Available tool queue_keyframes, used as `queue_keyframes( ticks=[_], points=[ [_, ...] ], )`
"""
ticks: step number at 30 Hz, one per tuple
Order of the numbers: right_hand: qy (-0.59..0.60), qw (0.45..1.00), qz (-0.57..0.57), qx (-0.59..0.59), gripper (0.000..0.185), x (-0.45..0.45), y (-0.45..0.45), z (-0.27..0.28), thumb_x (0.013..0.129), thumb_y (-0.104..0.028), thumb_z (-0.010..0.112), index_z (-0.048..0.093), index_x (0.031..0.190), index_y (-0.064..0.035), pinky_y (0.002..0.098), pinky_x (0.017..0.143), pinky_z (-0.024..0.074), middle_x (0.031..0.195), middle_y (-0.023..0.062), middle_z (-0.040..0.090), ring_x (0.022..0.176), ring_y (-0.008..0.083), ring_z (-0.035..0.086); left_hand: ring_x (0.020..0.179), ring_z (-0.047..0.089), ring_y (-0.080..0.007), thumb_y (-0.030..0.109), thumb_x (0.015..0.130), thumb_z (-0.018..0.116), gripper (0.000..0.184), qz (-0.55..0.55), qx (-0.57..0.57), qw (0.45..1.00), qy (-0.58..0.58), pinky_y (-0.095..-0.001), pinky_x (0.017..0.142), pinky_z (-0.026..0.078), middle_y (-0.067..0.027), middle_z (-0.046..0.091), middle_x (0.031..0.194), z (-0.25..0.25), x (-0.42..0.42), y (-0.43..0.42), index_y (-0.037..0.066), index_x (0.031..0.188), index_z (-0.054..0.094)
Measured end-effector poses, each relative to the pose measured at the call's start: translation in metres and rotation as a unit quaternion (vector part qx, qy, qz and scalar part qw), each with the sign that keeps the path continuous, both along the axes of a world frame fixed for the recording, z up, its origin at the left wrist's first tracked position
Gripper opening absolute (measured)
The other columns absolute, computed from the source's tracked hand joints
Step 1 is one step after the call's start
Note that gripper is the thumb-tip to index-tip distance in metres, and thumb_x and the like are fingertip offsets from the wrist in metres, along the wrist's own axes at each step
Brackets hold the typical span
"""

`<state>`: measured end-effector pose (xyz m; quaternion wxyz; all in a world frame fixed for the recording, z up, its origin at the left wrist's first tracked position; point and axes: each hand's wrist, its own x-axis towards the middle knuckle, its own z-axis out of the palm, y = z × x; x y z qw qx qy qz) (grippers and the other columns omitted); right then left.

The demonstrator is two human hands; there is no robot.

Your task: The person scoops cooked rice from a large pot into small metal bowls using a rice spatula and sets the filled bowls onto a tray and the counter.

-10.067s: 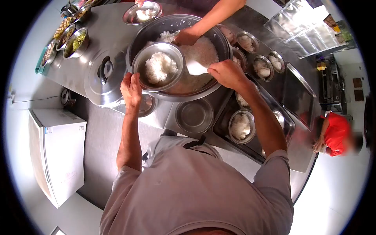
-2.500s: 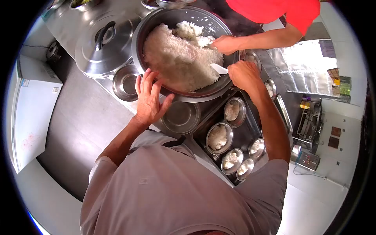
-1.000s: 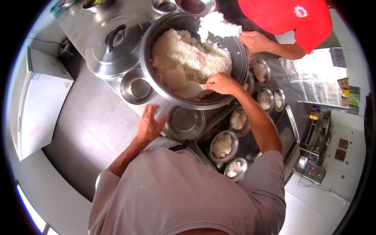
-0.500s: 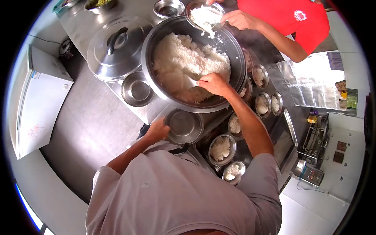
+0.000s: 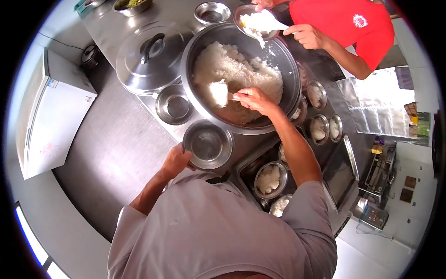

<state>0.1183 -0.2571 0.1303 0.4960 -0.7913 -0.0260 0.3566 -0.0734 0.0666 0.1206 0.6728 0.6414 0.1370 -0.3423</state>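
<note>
In the head view a large round pot (image 5: 292, 93) holds a mound of white rice (image 5: 246, 69). My right hand (image 5: 255, 100) is closed round the handle of a rice paddle (image 5: 230, 96), whose blade carries a clump of rice above the pot's near-left part. My left hand (image 5: 176, 159) grips the left rim of a metal bowl (image 5: 207, 145) with no rice in it, close beside the pot's near side. Across the pot, a co-worker's hand (image 5: 309, 36) holds a white paddle (image 5: 275, 24) over a bowl of rice (image 5: 239, 14) that their other hand steadies.
A metal lid (image 5: 139, 65) lies left of the pot, with another metal bowl (image 5: 174, 104) below it. Several bowls of rice, one of them a near bowl (image 5: 270, 180), stand to the right, some on a dark tray (image 5: 246, 174). A white fridge (image 5: 65, 111) is at far left.
My right hand has raised the paddle, now loaded with rice. My left hand has brought the metal bowl up and left, tilting it. The co-worker's white paddle now shows more clearly above their bowl.
</note>
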Motion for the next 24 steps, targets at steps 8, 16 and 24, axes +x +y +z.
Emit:
queue_keyframes(
  ticks=[8, 16, 24],
  points=[
    [0.011, 0.993, -0.087, 0.077, 0.034, -0.014, -0.016, 0.016, 0.103, -0.031, 0.063, 0.071, 0.108, 0.0015, 0.0212, 0.047, 0.0247, 0.065, -0.0070, 0.045, 0.055, 0.0026, 0.036, 0.074, 0.072, -0.0241, 0.012, 0.097, 0.047, 0.033, 0.005, -0.034, 0.999, -0.028, -0.0334, 0.069, 0.062, -0.0177, 0.071, 0.093, 0.029, -0.002, 0.015, -0.009, 0.122, 0.054],
    [-0.019, 0.987, -0.132, 0.091, 0.029, -0.057, -0.014, 0.073, 0.102, -0.029, 0.064, 0.074, 0.102, -0.0018, 0.0227, 0.047, 0.0219, 0.062, -0.0081, 0.038, 0.052, 0.0028, 0.031, 0.079, 0.072, -0.0242, 0.017, 0.100, 0.045, 0.032, -0.040, -0.021, 0.997, -0.060, -0.0347, 0.071, 0.062, -0.0165, 0.069, 0.096, 0.022, -0.003, 0.027, -0.008, 0.116, 0.057],
    [-0.293, 0.952, -0.023, -0.084, 0.027, -0.136, 0.011, 0.099, 0.096, -0.026, 0.070, 0.074, 0.102, -0.0002, 0.0327, 0.056, 0.0476, 0.069, 0.0123, 0.068, 0.058, 0.0130, 0.061, 0.088, 0.072, -0.0251, 0.016, 0.101, 0.045, 0.033, -0.040, -0.070, 0.993, -0.080, -0.0342, 0.073, 0.063, -0.0175, 0.065, 0.105, 0.037, -0.006, 0.022, -0.012, 0.114, 0.058]
  ],
)
